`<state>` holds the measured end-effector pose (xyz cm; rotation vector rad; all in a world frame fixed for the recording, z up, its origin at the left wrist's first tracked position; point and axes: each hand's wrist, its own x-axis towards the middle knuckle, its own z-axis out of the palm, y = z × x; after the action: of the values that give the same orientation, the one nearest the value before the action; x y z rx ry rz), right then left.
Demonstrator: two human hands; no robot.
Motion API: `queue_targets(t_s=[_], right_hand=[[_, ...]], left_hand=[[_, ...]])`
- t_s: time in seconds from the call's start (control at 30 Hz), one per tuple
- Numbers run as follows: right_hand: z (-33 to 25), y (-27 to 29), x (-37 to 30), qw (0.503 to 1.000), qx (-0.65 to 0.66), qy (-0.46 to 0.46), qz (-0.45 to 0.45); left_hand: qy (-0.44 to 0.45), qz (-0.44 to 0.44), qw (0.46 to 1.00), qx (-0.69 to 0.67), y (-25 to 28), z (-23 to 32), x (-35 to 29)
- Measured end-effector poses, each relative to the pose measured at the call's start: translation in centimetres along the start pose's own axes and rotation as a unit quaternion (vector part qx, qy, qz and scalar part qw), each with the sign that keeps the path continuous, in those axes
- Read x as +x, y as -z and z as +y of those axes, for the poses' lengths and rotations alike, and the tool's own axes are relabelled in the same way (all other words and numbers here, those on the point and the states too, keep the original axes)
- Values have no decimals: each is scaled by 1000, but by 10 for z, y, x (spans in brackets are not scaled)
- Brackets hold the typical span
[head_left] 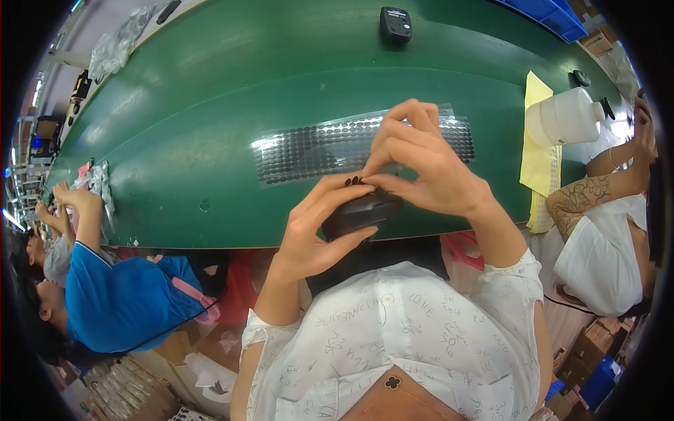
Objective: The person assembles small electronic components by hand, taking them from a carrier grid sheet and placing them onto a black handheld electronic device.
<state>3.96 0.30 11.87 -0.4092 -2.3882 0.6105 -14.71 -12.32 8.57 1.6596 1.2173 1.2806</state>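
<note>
Your left hand grasps a black mouse at the near edge of the table, small black dots on its fingers. Your right hand bends its fingertips to the mouse; whether they pinch anything, I cannot tell.

Bright overhead light, white glare on dotted sheet, fisheye-bent edges, black corners

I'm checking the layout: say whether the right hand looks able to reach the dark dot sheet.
Likely yes: the right hand is at the black rounded object, and the dark dot sheet lies just beyond on the green table, with nothing visible standing between.
</note>
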Motion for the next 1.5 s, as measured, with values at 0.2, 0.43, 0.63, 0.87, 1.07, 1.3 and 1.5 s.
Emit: queue_targets(t_s=[0.2,0.43,0.63,0.87,1.07,1.3,1.5], right_hand=[[9,-3,-10,993,52,-84,-58],[-45,-69,-21,923,213,-262,186],[-25,-87,-20,832,330,-375,240],[-23,-81,-23,875,252,-374,175],[-23,-76,-19,883,228,-382,150],[-23,-78,-17,897,204,-362,150],[-23,-77,-16,891,216,-372,142]], left_hand=[[214,132,908,-336,-15,-20,-4],[246,299,779,-493,-50,-18,9],[266,282,762,-519,-55,-10,9],[327,206,815,-432,-48,-28,-8],[297,215,822,-436,-52,-27,-5],[264,213,831,-442,-52,-23,1],[253,212,842,-428,-52,-27,-2]])
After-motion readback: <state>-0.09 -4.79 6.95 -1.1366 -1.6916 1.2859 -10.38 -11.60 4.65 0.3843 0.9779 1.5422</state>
